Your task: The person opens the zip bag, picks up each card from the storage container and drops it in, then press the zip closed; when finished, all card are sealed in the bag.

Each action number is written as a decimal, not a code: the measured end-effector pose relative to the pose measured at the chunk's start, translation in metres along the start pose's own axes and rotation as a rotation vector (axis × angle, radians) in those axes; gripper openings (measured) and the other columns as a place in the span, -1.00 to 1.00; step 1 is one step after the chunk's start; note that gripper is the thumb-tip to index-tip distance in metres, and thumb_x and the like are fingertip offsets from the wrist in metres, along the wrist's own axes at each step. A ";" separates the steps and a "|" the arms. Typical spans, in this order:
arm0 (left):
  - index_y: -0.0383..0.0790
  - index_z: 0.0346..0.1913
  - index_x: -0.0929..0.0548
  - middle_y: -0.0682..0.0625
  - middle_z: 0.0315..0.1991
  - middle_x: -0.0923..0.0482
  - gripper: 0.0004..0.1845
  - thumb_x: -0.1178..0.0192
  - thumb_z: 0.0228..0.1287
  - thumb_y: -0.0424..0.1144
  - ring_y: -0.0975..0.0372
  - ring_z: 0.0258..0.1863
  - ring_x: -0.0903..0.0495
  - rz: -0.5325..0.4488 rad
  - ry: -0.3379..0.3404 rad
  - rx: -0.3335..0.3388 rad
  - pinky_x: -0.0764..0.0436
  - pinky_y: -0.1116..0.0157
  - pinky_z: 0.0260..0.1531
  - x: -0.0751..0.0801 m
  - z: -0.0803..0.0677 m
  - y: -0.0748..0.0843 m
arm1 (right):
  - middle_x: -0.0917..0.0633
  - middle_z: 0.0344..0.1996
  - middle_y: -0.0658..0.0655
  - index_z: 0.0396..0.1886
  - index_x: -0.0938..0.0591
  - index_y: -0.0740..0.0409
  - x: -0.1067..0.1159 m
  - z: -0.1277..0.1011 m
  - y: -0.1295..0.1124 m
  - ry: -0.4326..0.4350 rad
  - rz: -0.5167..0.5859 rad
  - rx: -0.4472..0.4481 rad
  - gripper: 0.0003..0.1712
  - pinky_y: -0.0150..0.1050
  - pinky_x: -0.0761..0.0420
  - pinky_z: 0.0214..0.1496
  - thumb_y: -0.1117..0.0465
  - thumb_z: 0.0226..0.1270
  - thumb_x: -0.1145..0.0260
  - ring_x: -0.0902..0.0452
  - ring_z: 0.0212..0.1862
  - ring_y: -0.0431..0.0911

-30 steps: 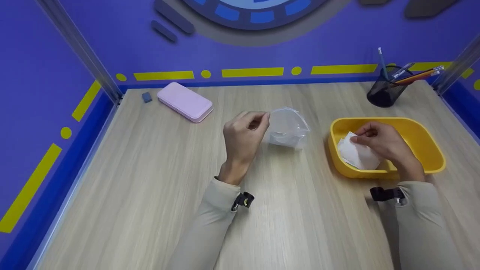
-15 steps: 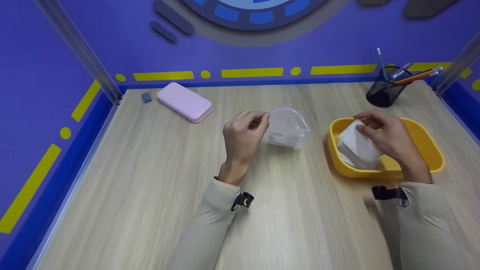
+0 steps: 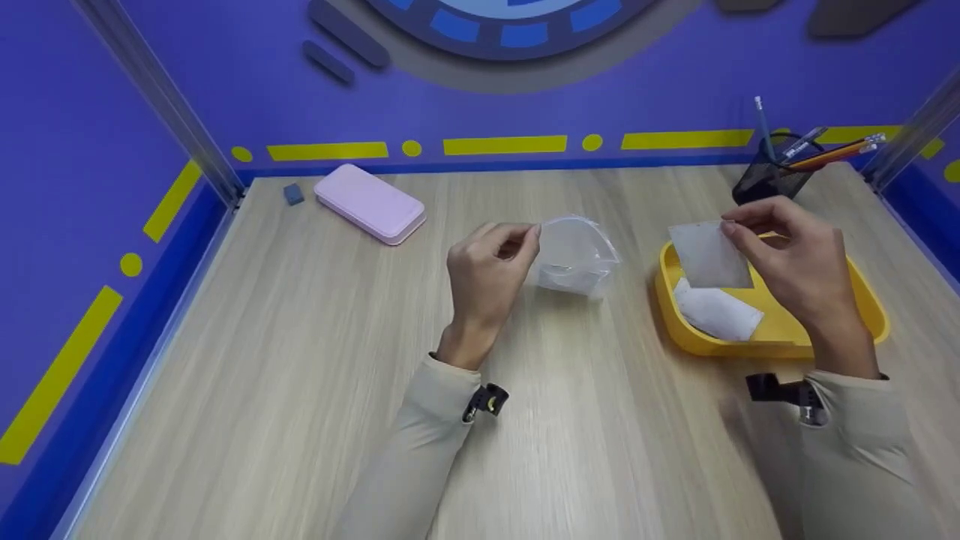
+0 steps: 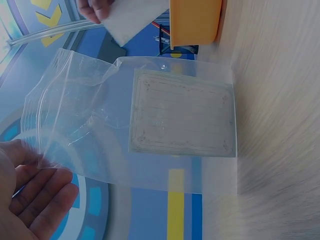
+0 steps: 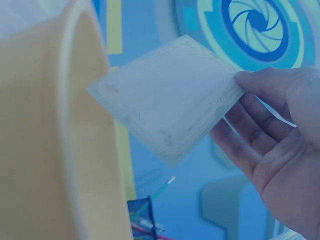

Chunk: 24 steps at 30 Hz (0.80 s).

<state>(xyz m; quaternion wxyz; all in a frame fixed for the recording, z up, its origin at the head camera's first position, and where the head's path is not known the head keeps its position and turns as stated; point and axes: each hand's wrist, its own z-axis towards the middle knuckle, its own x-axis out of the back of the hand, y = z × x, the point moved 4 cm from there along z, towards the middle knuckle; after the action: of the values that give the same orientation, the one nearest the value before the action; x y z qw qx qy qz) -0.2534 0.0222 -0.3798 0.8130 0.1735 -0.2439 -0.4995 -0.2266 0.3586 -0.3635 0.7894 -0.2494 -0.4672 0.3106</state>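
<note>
My left hand (image 3: 489, 279) pinches the top edge of a clear zip bag (image 3: 574, 255), whose mouth gapes while its base rests on the table. Inside the bag, the left wrist view shows a pale card (image 4: 182, 114) with a printed border and lines. Over the yellow bin (image 3: 780, 349), my right hand (image 3: 799, 262) pinches a similar card (image 3: 711, 253) by one corner, between thumb and fingers. More white cards (image 3: 716, 311) lie in the left part of the bin. The right wrist view shows the held card (image 5: 167, 100) apart from the bin wall (image 5: 30, 140).
A pink case (image 3: 370, 204) lies at the back left, beside a small dark grey block (image 3: 293, 194). Behind the bin stands a black mesh cup (image 3: 765, 176) with several pencils and pens. Blue-purple panels (image 3: 525, 105) border the table at the back and sides.
My right hand has lifted a card up out of the bin, away from the other cards lying there. My left hand and the zip bag have stayed in place.
</note>
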 end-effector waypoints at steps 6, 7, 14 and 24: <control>-0.35 -0.33 -0.84 -0.05 -0.43 -0.75 -0.96 -0.47 0.29 -0.42 0.23 -0.48 -0.72 0.009 -0.006 -0.004 -0.69 0.43 -0.36 0.000 0.000 0.000 | -0.72 -0.15 -0.07 -0.02 -0.74 0.39 0.003 -0.003 -0.022 0.084 0.078 0.104 -0.81 -0.61 -0.57 -0.06 0.46 0.40 -0.45 -0.64 -0.14 -0.29; -0.35 -0.32 -0.84 -0.05 -0.42 -0.75 -0.96 -0.47 0.29 -0.42 0.23 -0.47 -0.72 0.010 -0.007 -0.004 -0.69 0.43 -0.36 0.000 0.000 0.000 | -0.72 -0.15 -0.05 -0.04 -0.75 0.39 0.003 -0.004 -0.026 0.093 0.085 0.119 -0.81 -0.60 -0.58 -0.05 0.47 0.39 -0.45 -0.65 -0.13 -0.28; -0.34 -0.33 -0.84 -0.05 -0.42 -0.75 -0.96 -0.47 0.29 -0.42 0.23 -0.47 -0.72 -0.007 -0.011 0.003 -0.69 0.42 -0.37 0.000 -0.001 0.001 | -0.77 -0.15 0.01 -0.07 -0.79 0.37 0.004 -0.011 -0.044 0.151 0.109 0.188 -0.82 -0.55 -0.58 0.04 0.49 0.36 -0.47 -0.66 -0.08 -0.26; -0.34 -0.32 -0.84 -0.05 -0.42 -0.75 -0.95 -0.47 0.29 -0.41 0.24 -0.47 -0.70 -0.010 -0.010 0.001 -0.69 0.41 -0.38 -0.002 -0.002 0.001 | -0.82 -0.18 0.05 -0.11 -0.80 0.40 0.004 -0.015 -0.074 0.264 0.170 0.249 -0.83 -0.50 -0.63 0.00 0.51 0.31 -0.50 -0.72 -0.17 -0.26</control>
<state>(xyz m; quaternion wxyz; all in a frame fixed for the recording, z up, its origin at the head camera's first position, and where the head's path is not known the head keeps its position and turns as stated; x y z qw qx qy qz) -0.2523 0.0241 -0.3812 0.8092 0.1726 -0.2473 -0.5041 -0.1925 0.3092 -0.3167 0.8396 -0.2268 -0.2947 0.3960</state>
